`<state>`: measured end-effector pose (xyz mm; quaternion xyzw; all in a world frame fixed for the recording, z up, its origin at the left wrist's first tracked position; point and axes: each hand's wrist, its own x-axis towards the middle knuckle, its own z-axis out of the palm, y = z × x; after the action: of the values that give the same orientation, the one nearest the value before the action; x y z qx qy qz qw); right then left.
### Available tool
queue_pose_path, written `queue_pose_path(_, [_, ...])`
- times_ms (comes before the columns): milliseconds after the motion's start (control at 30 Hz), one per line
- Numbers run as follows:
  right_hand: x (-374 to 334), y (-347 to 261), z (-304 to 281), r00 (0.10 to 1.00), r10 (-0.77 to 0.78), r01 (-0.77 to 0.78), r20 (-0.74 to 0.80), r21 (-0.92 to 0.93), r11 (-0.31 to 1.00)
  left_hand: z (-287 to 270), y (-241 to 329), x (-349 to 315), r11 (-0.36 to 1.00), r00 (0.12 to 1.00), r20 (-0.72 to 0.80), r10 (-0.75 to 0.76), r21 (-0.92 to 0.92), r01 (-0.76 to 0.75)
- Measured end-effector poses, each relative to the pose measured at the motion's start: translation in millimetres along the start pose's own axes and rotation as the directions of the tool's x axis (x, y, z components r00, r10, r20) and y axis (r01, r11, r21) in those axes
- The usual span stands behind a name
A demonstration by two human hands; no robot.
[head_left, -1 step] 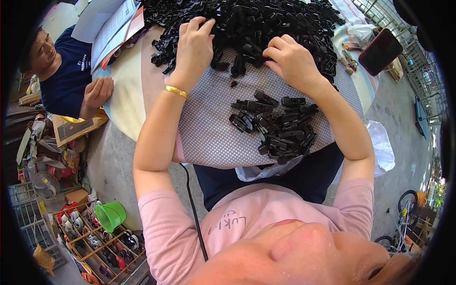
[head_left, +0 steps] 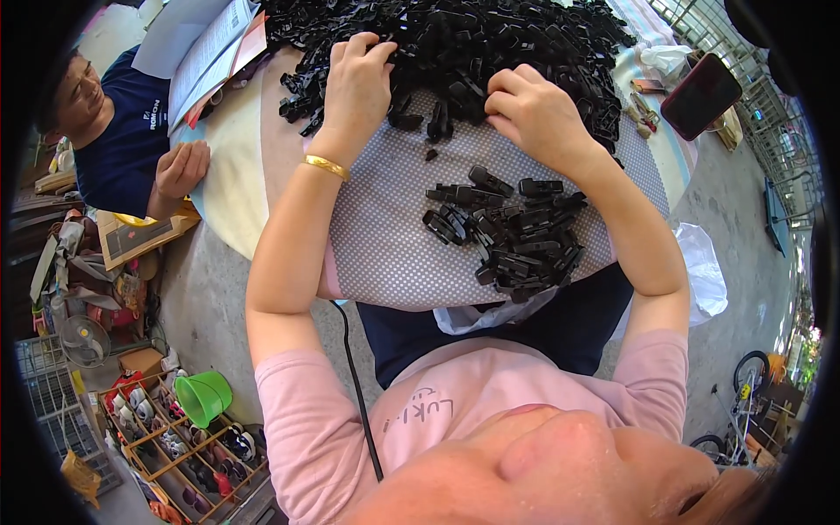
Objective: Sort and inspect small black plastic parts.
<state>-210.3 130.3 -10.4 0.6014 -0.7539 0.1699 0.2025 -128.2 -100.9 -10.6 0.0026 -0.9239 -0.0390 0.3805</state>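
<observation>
A broad heap of small black plastic pieces, clip-like in shape (head_left: pixel 472 44), covers the far part of the table. My left hand (head_left: pixel 357 96) is at its near edge, fingers curled and fingertips against the black pieces. To the right, my right hand (head_left: pixel 535 112) is closed in a pinch at the heap's edge. Whatever sits between the fingertips of either hand is hidden among the dark parts. A few loose pieces (head_left: pixel 439 121) lie between the hands. Closer to me, a smaller pile of the same black pieces (head_left: pixel 525 236) rests on the dotted cloth (head_left: pixel 385 236).
Across the table at left sits another person (head_left: pixel 131 131), a closed hand by the table edge, beside papers (head_left: pixel 210 61). A phone (head_left: pixel 702 96) stands at the right. A white plastic bag (head_left: pixel 700 271) hangs at the right. A black cable (head_left: pixel 350 376) runs down beside me.
My right hand's fingertips have shifted very slightly at the heap's edge. All else looks the same.
</observation>
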Motion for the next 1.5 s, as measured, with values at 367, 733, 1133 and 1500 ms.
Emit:
queue_pose_path(367, [-3, -2, 6, 1.0, 0.015, -0.013, 0.022, -0.059, 0.998, -23, 19, 7, 0.729, 0.881, 0.226, -0.415, -0.497, 0.471])
queue_pose_path(733, [-5, -5, -2, 0.995, 0.004, -0.012, 0.099, 0.078, 0.997, -24, 30, -3, -0.234, 0.658, 0.742, -0.132, -0.668, 0.706])
queue_pose_path(1133, [-4, -3, -7, 0.981, -0.046, 0.02, 0.187, 0.14, 0.99, -24, 44, -6, -0.177, 0.629, 0.768, -0.122, -0.64, 0.747])
queue_pose_path(1500, [2, -15, -12, 0.941, 0.335, -0.157, 0.05, 0.941, 0.3, -21, 57, -13, -0.264, 0.637, 0.769, -0.053, -0.626, 0.734])
